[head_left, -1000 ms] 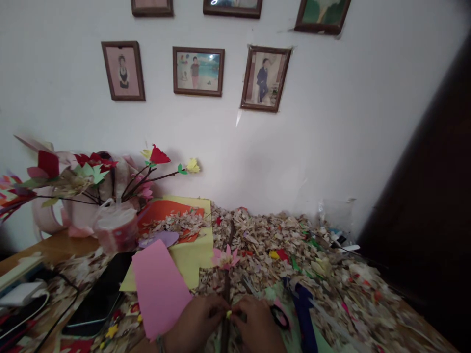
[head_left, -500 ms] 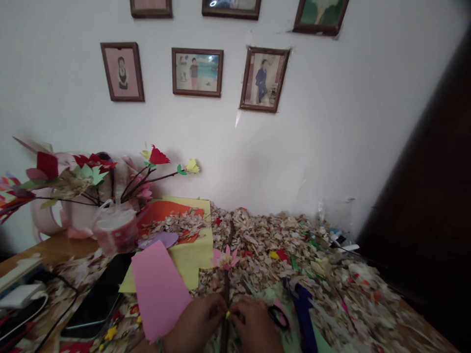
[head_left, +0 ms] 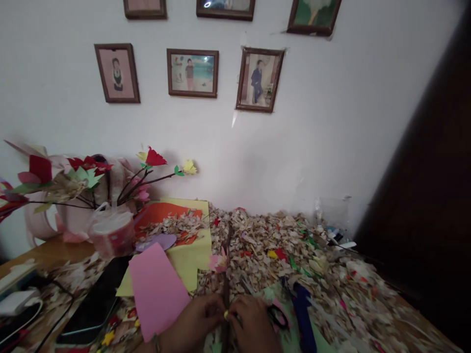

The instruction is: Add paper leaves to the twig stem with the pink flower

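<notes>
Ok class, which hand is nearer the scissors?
Right. The right hand sits just beside the scissors; the left hand is farther away, on the other side of the stem.

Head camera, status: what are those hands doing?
Left hand, right hand closed on a dark twig, small yellow piece between them. Pink paper flower higher up. Scissors beside right hand.

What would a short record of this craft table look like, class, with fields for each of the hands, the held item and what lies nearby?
left hand: closed around the twig stem
right hand: at the same stem, beside a small yellow paper piece
on stem: pink paper flower
nearby: black-handled scissors, pink card sheet
surface: heaped shavings and paper scraps
</notes>
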Action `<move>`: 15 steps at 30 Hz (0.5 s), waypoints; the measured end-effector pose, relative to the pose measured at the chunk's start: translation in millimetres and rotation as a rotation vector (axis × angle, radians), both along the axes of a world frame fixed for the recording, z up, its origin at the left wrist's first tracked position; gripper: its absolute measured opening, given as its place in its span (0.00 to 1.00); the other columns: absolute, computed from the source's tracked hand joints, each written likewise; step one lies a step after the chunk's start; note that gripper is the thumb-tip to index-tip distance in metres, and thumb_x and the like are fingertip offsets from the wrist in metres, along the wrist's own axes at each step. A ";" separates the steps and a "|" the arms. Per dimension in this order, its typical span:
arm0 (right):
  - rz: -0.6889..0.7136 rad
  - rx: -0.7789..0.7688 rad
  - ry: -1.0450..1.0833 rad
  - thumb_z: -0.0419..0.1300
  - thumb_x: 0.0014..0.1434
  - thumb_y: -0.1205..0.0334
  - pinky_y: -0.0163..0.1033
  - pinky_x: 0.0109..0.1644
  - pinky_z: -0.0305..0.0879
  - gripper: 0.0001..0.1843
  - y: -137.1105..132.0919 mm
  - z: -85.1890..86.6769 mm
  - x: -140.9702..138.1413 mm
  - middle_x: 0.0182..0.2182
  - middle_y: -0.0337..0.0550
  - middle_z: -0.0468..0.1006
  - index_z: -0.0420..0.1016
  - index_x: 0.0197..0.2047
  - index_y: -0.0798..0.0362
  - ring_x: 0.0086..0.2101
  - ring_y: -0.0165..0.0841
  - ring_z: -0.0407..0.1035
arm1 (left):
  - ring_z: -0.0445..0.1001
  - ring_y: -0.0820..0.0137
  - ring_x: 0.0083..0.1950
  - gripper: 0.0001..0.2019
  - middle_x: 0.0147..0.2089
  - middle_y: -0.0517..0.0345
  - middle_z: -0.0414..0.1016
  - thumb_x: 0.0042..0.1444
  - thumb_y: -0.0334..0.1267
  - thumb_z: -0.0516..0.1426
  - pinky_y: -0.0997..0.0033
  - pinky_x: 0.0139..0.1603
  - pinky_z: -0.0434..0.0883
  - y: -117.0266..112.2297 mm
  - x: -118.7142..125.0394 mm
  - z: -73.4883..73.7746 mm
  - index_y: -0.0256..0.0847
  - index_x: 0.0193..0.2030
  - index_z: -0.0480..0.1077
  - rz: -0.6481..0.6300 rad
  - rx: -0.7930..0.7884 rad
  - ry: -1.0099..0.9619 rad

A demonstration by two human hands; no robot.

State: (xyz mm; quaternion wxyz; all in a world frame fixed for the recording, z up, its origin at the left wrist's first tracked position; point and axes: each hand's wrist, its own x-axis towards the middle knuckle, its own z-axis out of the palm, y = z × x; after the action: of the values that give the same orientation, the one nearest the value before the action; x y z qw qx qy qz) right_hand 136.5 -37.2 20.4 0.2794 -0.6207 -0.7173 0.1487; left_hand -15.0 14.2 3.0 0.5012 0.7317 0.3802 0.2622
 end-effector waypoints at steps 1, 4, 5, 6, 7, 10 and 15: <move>0.016 0.027 -0.007 0.56 0.52 0.74 0.37 0.44 0.51 0.09 0.2 -1.4 1.0 0.31 0.38 0.74 0.73 0.27 0.52 0.37 0.32 0.65 | 0.59 0.75 0.26 0.02 0.22 0.66 0.62 0.45 0.33 0.55 0.79 0.25 0.56 -0.6 -0.2 0.8 0.37 0.27 0.67 -0.006 -0.007 -0.016; 0.052 0.086 -0.021 0.56 0.52 0.74 0.37 0.44 0.50 0.08 1.5 -4.4 3.9 0.31 0.37 0.74 0.73 0.27 0.52 0.37 0.31 0.64 | 0.61 0.74 0.27 0.02 0.23 0.65 0.64 0.46 0.31 0.54 0.79 0.27 0.57 -2.4 -0.7 2.1 0.38 0.28 0.67 -0.014 0.005 -0.032; 0.058 0.091 -0.021 0.57 0.52 0.74 0.37 0.44 0.50 0.08 2.1 -4.8 4.4 0.31 0.37 0.74 0.73 0.28 0.52 0.37 0.31 0.65 | 0.61 0.74 0.28 0.02 0.24 0.65 0.64 0.46 0.31 0.54 0.79 0.27 0.58 -2.5 -0.9 2.1 0.38 0.28 0.67 -0.015 0.012 -0.029; 0.059 0.091 -0.022 0.57 0.52 0.74 0.37 0.44 0.51 0.08 2.7 -5.0 4.6 0.31 0.37 0.74 0.73 0.28 0.52 0.36 0.31 0.65 | 0.62 0.74 0.28 0.02 0.24 0.65 0.64 0.46 0.30 0.54 0.79 0.27 0.58 -2.5 -1.0 2.1 0.38 0.28 0.67 -0.012 0.017 -0.022; 0.057 0.089 -0.023 0.57 0.52 0.74 0.37 0.44 0.51 0.08 3.3 -5.2 4.5 0.31 0.37 0.74 0.73 0.28 0.52 0.36 0.31 0.65 | 0.62 0.73 0.28 0.03 0.24 0.65 0.65 0.46 0.30 0.54 0.79 0.28 0.58 -2.2 -1.1 2.2 0.38 0.28 0.67 -0.009 0.020 -0.017; 0.063 0.075 -0.024 0.57 0.52 0.75 0.36 0.44 0.51 0.09 4.0 -5.7 2.4 0.31 0.37 0.75 0.74 0.28 0.53 0.37 0.30 0.65 | 0.65 0.72 0.30 0.04 0.26 0.64 0.67 0.45 0.29 0.54 0.78 0.30 0.61 -1.7 -1.4 4.8 0.38 0.29 0.67 -0.010 0.014 -0.028; 0.042 0.024 -0.070 0.56 0.53 0.74 0.37 0.44 0.53 0.09 0.8 5.9 -1.3 0.33 0.38 0.75 0.75 0.30 0.52 0.38 0.31 0.65 | 0.69 0.70 0.36 0.10 0.34 0.62 0.74 0.48 0.29 0.52 0.77 0.38 0.63 -4.9 -2.9 15.2 0.41 0.36 0.70 -0.059 0.104 0.048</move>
State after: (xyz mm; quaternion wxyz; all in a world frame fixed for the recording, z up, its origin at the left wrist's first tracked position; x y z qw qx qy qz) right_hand 135.2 -36.4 26.3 0.2585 -0.6071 -0.7411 0.1241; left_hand -17.9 9.3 18.2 0.4607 0.7739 0.3562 0.2489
